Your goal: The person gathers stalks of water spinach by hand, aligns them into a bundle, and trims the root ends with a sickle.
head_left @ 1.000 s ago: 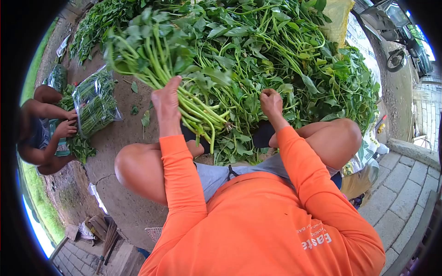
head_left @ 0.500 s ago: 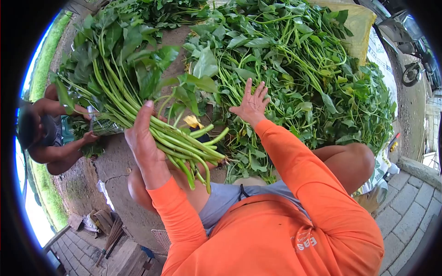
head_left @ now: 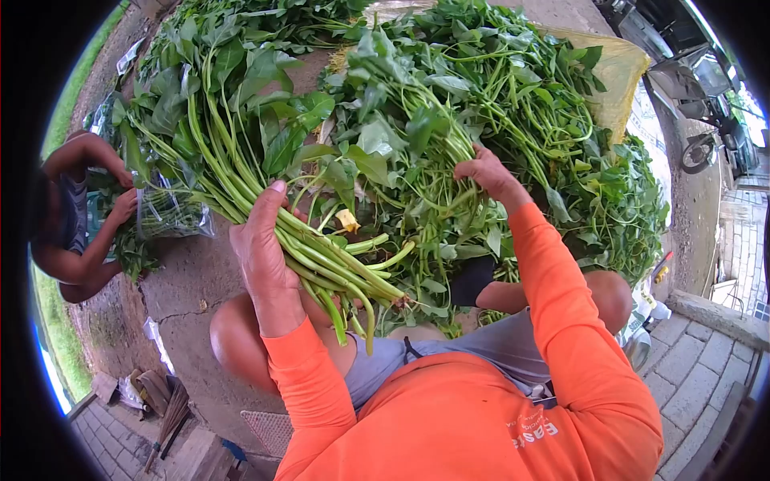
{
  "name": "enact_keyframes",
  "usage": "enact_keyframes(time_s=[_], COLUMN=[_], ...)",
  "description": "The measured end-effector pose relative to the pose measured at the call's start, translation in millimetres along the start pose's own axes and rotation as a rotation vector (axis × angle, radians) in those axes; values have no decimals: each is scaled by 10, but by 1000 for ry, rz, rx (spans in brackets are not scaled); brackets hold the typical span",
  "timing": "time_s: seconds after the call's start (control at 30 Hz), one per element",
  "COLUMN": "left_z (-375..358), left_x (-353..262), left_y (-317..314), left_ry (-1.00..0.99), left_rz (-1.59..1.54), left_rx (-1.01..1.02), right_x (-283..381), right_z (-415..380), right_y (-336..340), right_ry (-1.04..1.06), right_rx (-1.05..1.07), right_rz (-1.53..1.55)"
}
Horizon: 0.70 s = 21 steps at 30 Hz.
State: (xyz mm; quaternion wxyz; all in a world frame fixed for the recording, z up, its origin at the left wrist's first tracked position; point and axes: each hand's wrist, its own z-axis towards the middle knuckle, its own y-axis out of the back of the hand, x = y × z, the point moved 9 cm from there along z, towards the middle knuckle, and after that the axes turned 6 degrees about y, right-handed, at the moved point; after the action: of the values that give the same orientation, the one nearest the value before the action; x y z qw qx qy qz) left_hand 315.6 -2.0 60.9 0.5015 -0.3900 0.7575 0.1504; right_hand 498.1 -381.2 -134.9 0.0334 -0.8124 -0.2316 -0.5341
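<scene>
My left hand (head_left: 269, 248) is closed around a thick bundle of leafy green stems (head_left: 321, 250). The cut ends point toward my lap, and the broad leaves spread up and to the left. In front of me, my right hand (head_left: 491, 172) grips a smaller bunch of leafy stems (head_left: 437, 116) near its stem ends. That bunch lies over a large heap of the same greens (head_left: 553, 112), its leaves reaching away from me. Some fingers of both hands are hidden behind the stems.
At the left a co-worker's hands (head_left: 123, 204) are at a clear plastic bag of greens (head_left: 164, 212). A yellow sack (head_left: 613, 72) lies behind the heap. A broom (head_left: 170, 413) rests at lower left, a motorcycle (head_left: 698, 104) stands at upper right, and a red-handled tool (head_left: 662, 264) lies at right.
My right hand was spread empty over the heap and has closed on a bunch of stems, lifting it a little. My left hand still holds its bundle. The co-worker's hands have shifted left.
</scene>
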Motion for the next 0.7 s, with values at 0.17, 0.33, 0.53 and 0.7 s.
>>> enact_keyframes(time_s=[0.17, 0.33, 0.53, 0.7], left_z=[-23, -22, 17, 4], left_x=[19, 93, 192, 242], left_y=[-124, -131, -177, -272], left_ry=[14, 46, 59, 95], left_rz=[-16, 51, 85, 65], left_rx=[43, 124, 135, 180], right_x=[58, -755, -495, 229], right_z=[-394, -363, -643, -804], right_y=[482, 973, 1157, 1175], right_ry=[-174, -86, 24, -155], right_rx=[-60, -169, -540, -319], right_rz=[500, -314, -784, -108])
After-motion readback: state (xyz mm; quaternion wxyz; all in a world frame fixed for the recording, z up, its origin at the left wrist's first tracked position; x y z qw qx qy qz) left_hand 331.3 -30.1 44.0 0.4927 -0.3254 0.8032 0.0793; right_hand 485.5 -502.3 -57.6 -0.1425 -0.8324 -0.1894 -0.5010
